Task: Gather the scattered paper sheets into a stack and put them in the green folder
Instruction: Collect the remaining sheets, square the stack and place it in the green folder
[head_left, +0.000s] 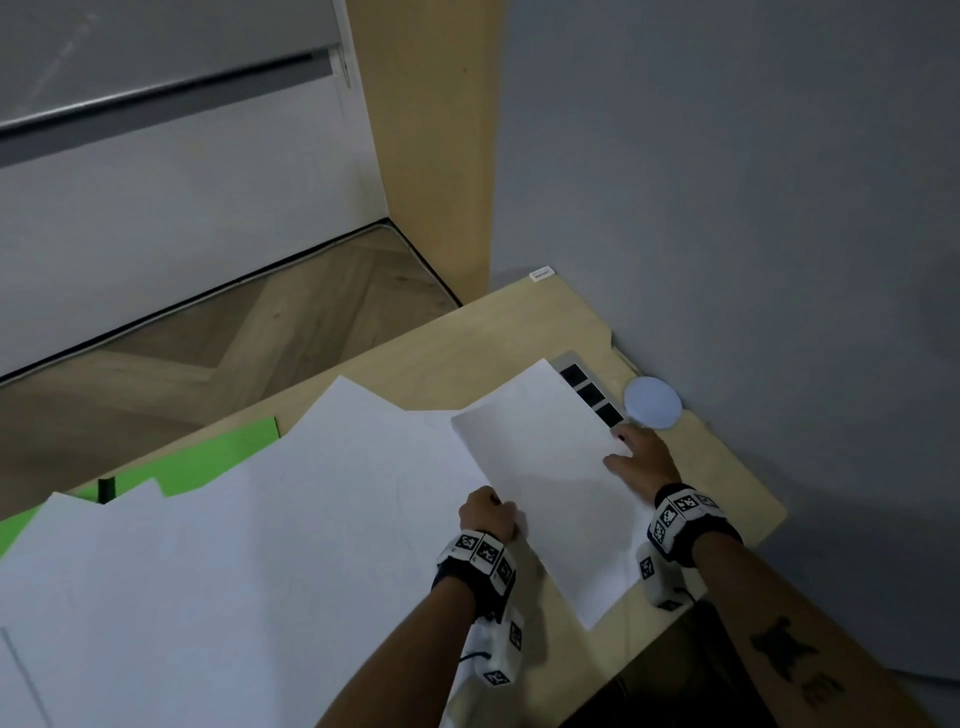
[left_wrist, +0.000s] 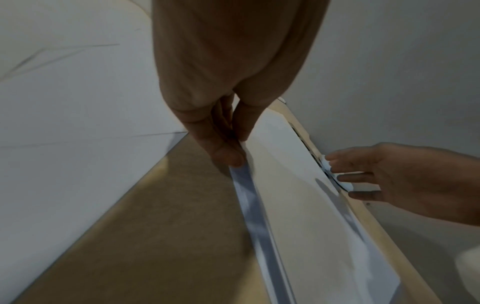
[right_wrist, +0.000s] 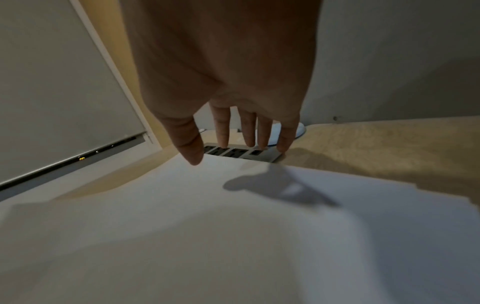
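A: Several paper sheets (head_left: 234, 545) cover the desk (head_left: 467, 353); the green folder (head_left: 218, 457) lies far left, partly under them.
B: The left hand (left_wrist: 215, 131) pinches one sheet (left_wrist: 298, 205) by its left edge.
A: The right hand (right_wrist: 223, 82) has straight, spread fingers over that sheet's right edge, by the socket strip (right_wrist: 233, 153).

Grey wall (head_left: 727, 156) filling upper right. Pale wood panel (head_left: 431, 130) upright at top centre. Herringbone wood floor (head_left: 234, 353) at left. Light wood desk (head_left: 467, 358) at centre, dim indoor light.
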